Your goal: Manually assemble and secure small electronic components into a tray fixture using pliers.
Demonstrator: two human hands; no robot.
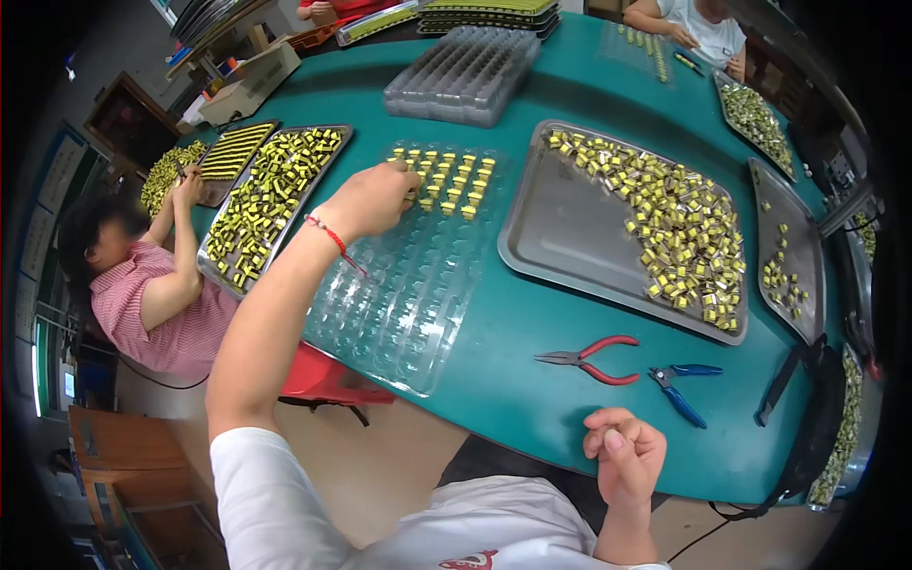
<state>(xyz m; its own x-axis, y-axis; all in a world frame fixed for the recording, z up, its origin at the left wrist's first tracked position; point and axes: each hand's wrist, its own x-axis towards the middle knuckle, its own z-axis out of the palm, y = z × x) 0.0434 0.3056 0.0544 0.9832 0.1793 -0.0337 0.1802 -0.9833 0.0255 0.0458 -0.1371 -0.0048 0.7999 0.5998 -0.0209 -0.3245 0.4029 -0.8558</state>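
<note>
My left hand (375,201), with a red cord on its wrist, is over the far left part of a clear plastic blister tray (389,318). Its fingers are pinched at a small yellow component, which they mostly cover. Beside the fingertips, several rows of yellow components (463,180) sit in the far pockets of the tray. My right hand (629,454) is raised at the table's near edge with its fingers curled and thumb pressed in; whatever it may hold is hidden. To the right of the blister tray is a metal tray (579,228) with a heap of loose yellow components (689,237).
Red-handled pliers (598,361) and blue-handled cutters (682,389) lie nearer me. Stacked plastic trays (465,71) stand at the back. A full metal tray (275,199) is at left, near a co-worker in a checked shirt (161,304). More trays (793,256) line the right.
</note>
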